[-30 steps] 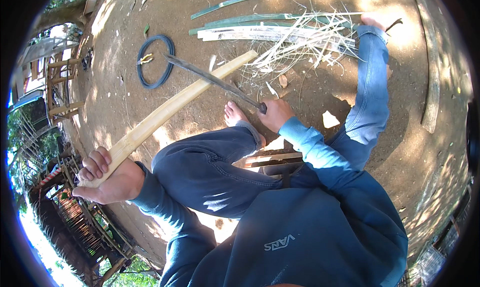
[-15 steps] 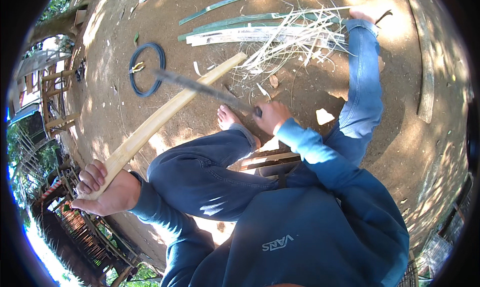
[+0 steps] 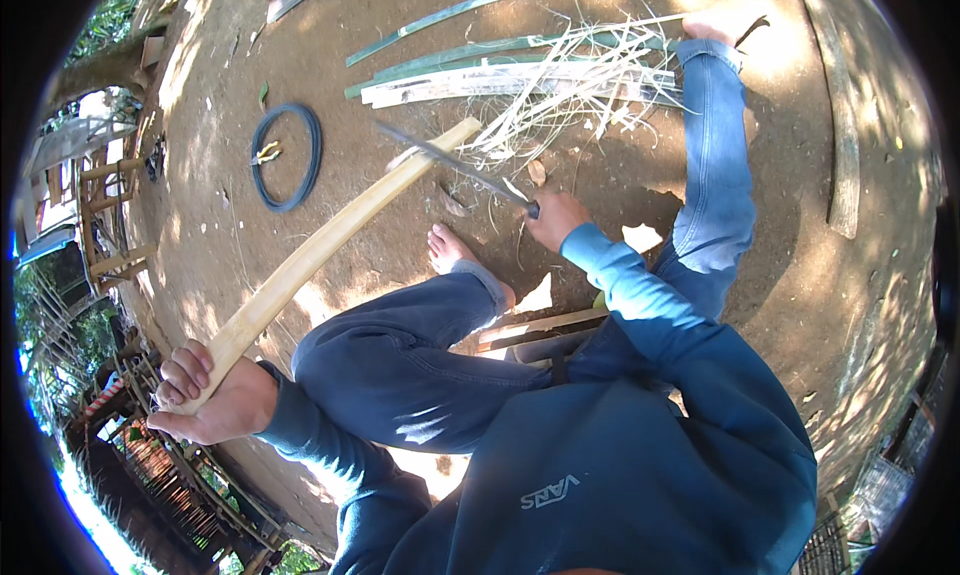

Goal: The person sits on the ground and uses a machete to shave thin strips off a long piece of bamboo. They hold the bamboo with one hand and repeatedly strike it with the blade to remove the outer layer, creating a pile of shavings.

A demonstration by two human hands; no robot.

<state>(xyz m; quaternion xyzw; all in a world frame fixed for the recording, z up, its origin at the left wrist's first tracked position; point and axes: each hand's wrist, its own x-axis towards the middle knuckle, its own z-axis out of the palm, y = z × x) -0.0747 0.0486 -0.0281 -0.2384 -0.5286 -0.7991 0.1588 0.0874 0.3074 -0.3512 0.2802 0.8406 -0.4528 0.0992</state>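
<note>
A long pale bamboo strip [image 3: 320, 251] slants from lower left up toward the middle. My left hand [image 3: 222, 395] is wrapped round its lower end. In my right hand [image 3: 556, 221] is the dark handle of a long-bladed knife [image 3: 470, 173]. The blade crosses the strip close to its far end, its tip pointing up and left. Whether the edge touches the strip I cannot tell. Past the strip's far end lies a heap of thin pale shavings [image 3: 560, 100], partly over green bamboo strips [image 3: 430, 72] on the ground.
A coil of dark cord or hose [image 3: 315, 155] lies on the dirt at the left. My bare left foot [image 3: 450, 247] is beneath the knife. A long wooden pole [image 3: 843, 155] lies at the right. Wooden structures [image 3: 115, 210] stand along the left edge.
The knife has moved right and slightly down, toward the strip's far end, and its blade is less blurred. The strip has dipped a little. Both hands keep their hold.
</note>
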